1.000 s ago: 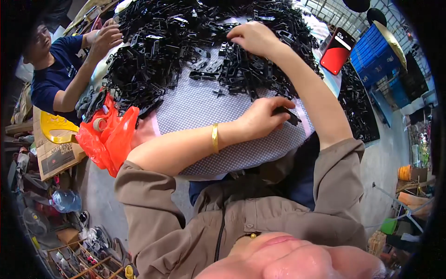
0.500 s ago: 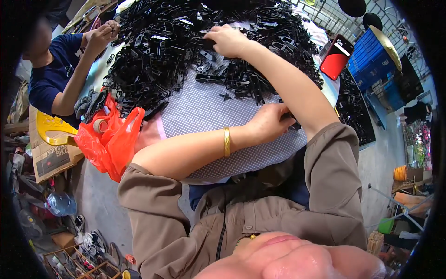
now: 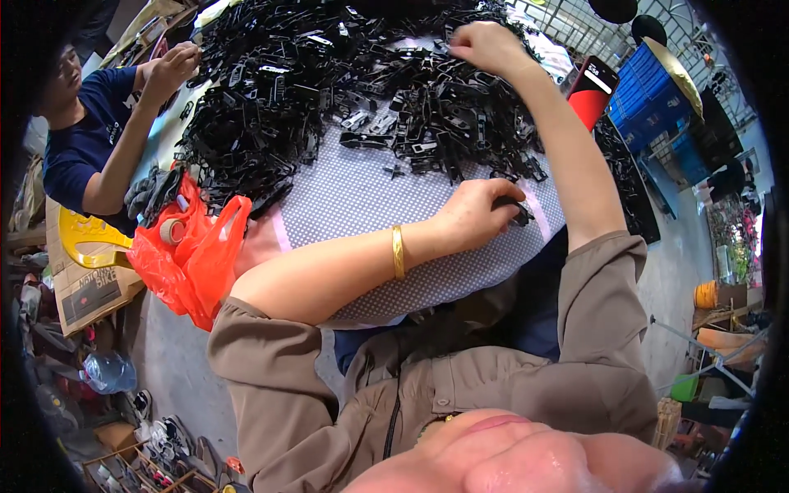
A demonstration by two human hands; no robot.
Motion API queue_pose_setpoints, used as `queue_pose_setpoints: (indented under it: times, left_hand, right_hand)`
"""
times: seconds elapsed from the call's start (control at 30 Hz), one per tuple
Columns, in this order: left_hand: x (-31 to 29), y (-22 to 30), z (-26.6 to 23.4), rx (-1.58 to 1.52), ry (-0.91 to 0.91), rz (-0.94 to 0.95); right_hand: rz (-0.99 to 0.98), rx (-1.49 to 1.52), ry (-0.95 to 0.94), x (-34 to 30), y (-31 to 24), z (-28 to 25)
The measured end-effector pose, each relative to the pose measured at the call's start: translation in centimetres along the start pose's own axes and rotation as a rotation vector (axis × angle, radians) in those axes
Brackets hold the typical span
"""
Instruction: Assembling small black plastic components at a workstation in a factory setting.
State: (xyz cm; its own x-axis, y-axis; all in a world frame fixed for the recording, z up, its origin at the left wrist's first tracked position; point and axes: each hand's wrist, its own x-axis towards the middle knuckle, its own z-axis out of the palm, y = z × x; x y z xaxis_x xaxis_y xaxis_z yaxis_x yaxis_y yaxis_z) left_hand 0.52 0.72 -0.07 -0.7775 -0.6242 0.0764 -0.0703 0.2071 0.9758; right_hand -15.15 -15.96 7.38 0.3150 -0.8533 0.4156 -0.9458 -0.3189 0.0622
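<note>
My left hand (image 3: 478, 215) is closed round some small dark pieces (image 3: 523, 212), held low over the near right part of a white-dotted grey cloth (image 3: 353, 197). Only the ends of these pieces show past the fingers. Farther off, my right hand (image 3: 493, 48) is over the far right side of a big heap of small, flat, slotted black clip-like pieces (image 3: 271, 90). Its fingers are bent and pressed together at the heap, and what they pinch is too small to make out. One loose black piece (image 3: 394, 171) lies apart on the cloth.
A red plastic bag (image 3: 193, 271) with a tape roll (image 3: 172, 232) sits at the table's left edge. Across from it, a co-worker (image 3: 94, 140) holds both hands raised by the heap. A phone (image 3: 593, 92) and blue crates (image 3: 649, 94) stand at the right.
My right hand has moved right, from the middle of the heap to its far right side. My left hand stays almost in place. The co-worker's head has turned.
</note>
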Motion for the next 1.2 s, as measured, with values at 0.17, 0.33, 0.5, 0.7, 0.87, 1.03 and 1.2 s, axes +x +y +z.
queue_pose_setpoints:
  times: [0.17,0.33,0.5,0.7,0.87,1.03,1.2]
  left_hand:
    - [0.2,-0.6,-0.1,0.000,0.022,0.006]
    - [0.1,-0.2,-0.3,-0.091,-0.009,-0.063]
    - [0.4,-0.4,-0.3,-0.263,-0.014,-0.120]
    - [0.5,-0.3,-0.5,-0.546,0.055,-0.197]
    - [0.9,-0.7,-1.4,-0.792,0.086,-0.229]
    - [0.6,-0.2,-1.2,-0.779,0.127,-0.246]
    - [0.5,0.2,-1.0,-0.763,0.196,-0.241]
  right_hand:
    - [0.324,-0.272,-0.275,-3.9,3.8,0.1]
    - [0.302,-0.053,-0.243,-5.4,3.1,-1.1]
    - [0.216,0.290,0.074,-8.1,3.9,-0.9]
    - [0.165,0.562,0.312,-12.8,1.6,-1.7]
    - [0.321,0.814,0.257,-17.9,-2.5,-3.7]
    - [0.377,1.012,0.167,-20.6,-3.8,-2.9]
    - [0.497,1.690,0.000,-21.3,-4.6,-4.1]
